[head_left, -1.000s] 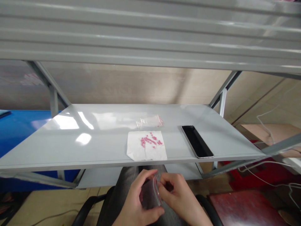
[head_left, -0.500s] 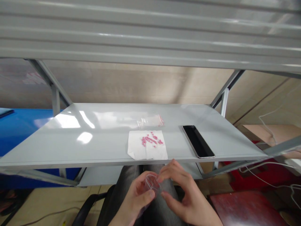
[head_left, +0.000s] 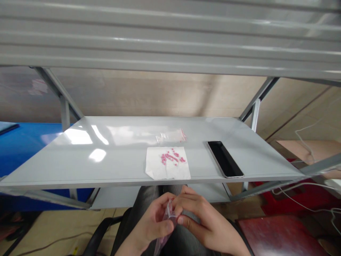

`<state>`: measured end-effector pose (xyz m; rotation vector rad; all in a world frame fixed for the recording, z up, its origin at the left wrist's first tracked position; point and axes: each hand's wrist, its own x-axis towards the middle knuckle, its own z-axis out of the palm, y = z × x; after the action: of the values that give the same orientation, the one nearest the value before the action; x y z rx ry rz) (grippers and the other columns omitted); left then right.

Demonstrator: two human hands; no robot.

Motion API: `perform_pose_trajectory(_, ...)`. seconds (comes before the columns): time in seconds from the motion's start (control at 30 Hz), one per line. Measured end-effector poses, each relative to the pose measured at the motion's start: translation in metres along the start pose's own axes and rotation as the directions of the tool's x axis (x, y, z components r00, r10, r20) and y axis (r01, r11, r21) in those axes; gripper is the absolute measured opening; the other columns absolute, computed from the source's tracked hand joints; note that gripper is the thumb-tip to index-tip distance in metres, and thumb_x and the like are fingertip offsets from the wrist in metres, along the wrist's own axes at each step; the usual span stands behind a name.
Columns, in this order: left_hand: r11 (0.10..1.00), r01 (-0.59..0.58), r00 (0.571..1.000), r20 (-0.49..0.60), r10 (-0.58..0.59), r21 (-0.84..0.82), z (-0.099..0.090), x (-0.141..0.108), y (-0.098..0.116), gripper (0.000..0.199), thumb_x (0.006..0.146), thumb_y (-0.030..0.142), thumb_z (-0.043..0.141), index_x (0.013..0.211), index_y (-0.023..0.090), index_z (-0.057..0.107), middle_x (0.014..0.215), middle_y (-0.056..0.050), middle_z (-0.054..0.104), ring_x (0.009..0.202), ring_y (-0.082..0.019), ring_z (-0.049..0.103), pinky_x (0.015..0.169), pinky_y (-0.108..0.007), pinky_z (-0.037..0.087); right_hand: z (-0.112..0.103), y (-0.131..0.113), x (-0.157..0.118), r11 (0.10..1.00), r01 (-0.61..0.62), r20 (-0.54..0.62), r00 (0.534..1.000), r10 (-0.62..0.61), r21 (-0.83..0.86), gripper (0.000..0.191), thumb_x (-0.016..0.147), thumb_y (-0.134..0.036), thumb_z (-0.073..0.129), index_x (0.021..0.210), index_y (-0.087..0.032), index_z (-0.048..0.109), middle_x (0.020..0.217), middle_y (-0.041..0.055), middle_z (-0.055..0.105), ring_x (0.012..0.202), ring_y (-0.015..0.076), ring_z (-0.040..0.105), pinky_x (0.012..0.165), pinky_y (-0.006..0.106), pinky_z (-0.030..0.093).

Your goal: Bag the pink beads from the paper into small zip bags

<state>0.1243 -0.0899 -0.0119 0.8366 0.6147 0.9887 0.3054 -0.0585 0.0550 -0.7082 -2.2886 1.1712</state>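
Over my lap, below the table's front edge, my left hand (head_left: 154,222) holds a small clear plastic bag (head_left: 169,216) between thumb and fingers. My right hand (head_left: 197,217) pinches the bag's upper right part, its thumb and fingertips at the opening. The bag's lower part hangs under my left thumb; something pinkish shows faintly through it. Ahead on the table, a white paper napkin (head_left: 157,169) carries several small pink beads (head_left: 172,157). Another clear bag with a red-edged end (head_left: 173,136) lies flat behind the napkin.
A black phone-like device (head_left: 225,159) lies on the right of the grey table (head_left: 119,167). A ribbed grey panel (head_left: 170,39) hangs overhead. Metal struts flank the table. A red surface (head_left: 277,236) and white cables are at the lower right.
My right hand has moved left and closed on the bag's edge. The bag's mouth, rounded and open before, now looks narrower and pressed together. The camera view has shifted slightly.
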Motion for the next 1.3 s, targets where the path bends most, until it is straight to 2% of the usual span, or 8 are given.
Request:
perform_pose_trajectory(0.17, 1.000, -0.005, 0.994, -0.106, 0.003, -0.022, 0.002, -0.003, 0.003, 0.058, 0.063, 0.056, 0.086, 0.097, 0.014, 0.067, 0.073, 0.001, 0.053, 0.059, -0.007, 0.045, 0.055, -0.018, 0.038, 0.000, -0.007, 0.001, 0.996, -0.012, -0.011, 1.000, 0.011, -0.087, 0.015, 0.096, -0.013, 0.050, 0.088, -0.021, 0.060, 0.099, 0.0027, 0.069, 0.092, 0.0202, 0.054, 0.087, 0.035, 0.041)
perform_pose_trajectory(0.43, 0.984, 0.033, 0.996, -0.076, -0.048, -0.177, 0.004, -0.002, 0.012, 0.047, 0.067, 0.046, 0.087, 0.099, 0.016, 0.071, 0.072, 0.000, 0.060, 0.061, -0.010, 0.057, 0.058, -0.020, 0.046, 0.000, -0.005, 0.007, 0.999, 0.028, -0.083, 0.996, -0.031, -0.041, 0.017, 0.095, -0.013, 0.051, 0.093, -0.021, 0.066, 0.086, 0.0032, 0.069, 0.088, 0.0206, 0.056, 0.083, 0.035, 0.043)
perform_pose_trajectory(0.57, 0.992, -0.014, 0.995, -0.102, 0.001, -0.128, 0.002, -0.005, 0.026, 0.045, 0.068, 0.041, 0.088, 0.101, 0.017, 0.071, 0.081, -0.001, 0.066, 0.067, -0.011, 0.060, 0.071, -0.023, 0.049, 0.002, -0.003, 0.007, 0.993, 0.110, -0.243, 0.965, -0.094, 0.052, 0.019, 0.094, -0.016, 0.056, 0.107, -0.022, 0.068, 0.104, 0.0065, 0.072, 0.101, 0.0223, 0.062, 0.098, 0.041, 0.042)
perform_pose_trajectory(0.67, 0.985, -0.130, 0.982, -0.122, 0.144, 0.118, -0.007, -0.007, 0.051, 0.048, 0.071, 0.041, 0.085, 0.109, 0.017, 0.070, 0.095, -0.007, 0.072, 0.087, -0.019, 0.065, 0.083, -0.028, 0.049, 0.003, 0.006, 0.006, 0.975, 0.122, -0.478, 0.878, -0.020, 0.183, 0.020, 0.095, -0.023, 0.057, 0.110, -0.024, 0.070, 0.110, 0.0080, 0.071, 0.107, 0.0238, 0.063, 0.097, 0.040, 0.046)
perform_pose_trajectory(0.8, 0.783, -0.226, 0.944, -0.069, 0.323, 0.579, -0.035, 0.007, 0.095, 0.042, 0.079, 0.035, 0.078, 0.116, 0.018, 0.066, 0.106, -0.009, 0.072, 0.100, -0.023, 0.066, 0.090, -0.032, 0.049, -0.004, 0.036, 0.023, 0.853, 0.162, -0.729, 0.612, 0.308, 0.496, 0.020, 0.093, -0.031, 0.060, 0.101, -0.019, 0.073, 0.104, 0.0100, 0.075, 0.101, 0.0250, 0.069, 0.095, 0.041, 0.051)
perform_pose_trajectory(0.9, 0.413, -0.199, 0.917, 0.020, 0.399, 0.889, -0.060, 0.030, 0.121, 0.038, 0.084, 0.035, 0.070, 0.117, 0.017, 0.065, 0.112, -0.010, 0.071, 0.102, -0.024, 0.066, 0.090, -0.033, 0.050, -0.013, 0.064, 0.051, 0.778, 0.217, -0.760, 0.477, 0.442, 0.589, 0.026, 0.085, -0.036, 0.063, 0.095, -0.013, 0.071, 0.096, 0.0143, 0.077, 0.096, 0.0285, 0.072, 0.095, 0.047, 0.053)
perform_pose_trajectory(1.07, 0.214, -0.166, 0.928, 0.079, 0.365, 0.963, -0.087, 0.062, 0.135, 0.038, 0.074, 0.030, 0.075, 0.111, 0.021, 0.070, 0.113, -0.006, 0.073, 0.102, -0.026, 0.066, 0.095, -0.040, 0.049, -0.019, 0.098, 0.097, 0.845, 0.141, -0.808, 0.408, 0.425, 0.516, 0.033, 0.082, -0.041, 0.056, 0.088, -0.014, 0.072, 0.096, 0.0143, 0.077, 0.096, 0.0286, 0.071, 0.094, 0.046, 0.052)
perform_pose_trajectory(1.3, 0.016, -0.150, 0.963, 0.142, 0.228, 0.989, -0.103, 0.078, 0.141, 0.037, 0.077, 0.034, 0.071, 0.112, 0.021, 0.068, 0.111, -0.007, 0.073, 0.097, -0.024, 0.067, 0.091, -0.039, 0.051, -0.010, 0.107, 0.122, 0.936, -0.013, -0.853, 0.407, 0.327, 0.353, 0.032, 0.083, -0.037, 0.050, 0.081, -0.016, 0.074, 0.092, 0.0112, 0.077, 0.093, 0.0282, 0.069, 0.089, 0.040, 0.049)
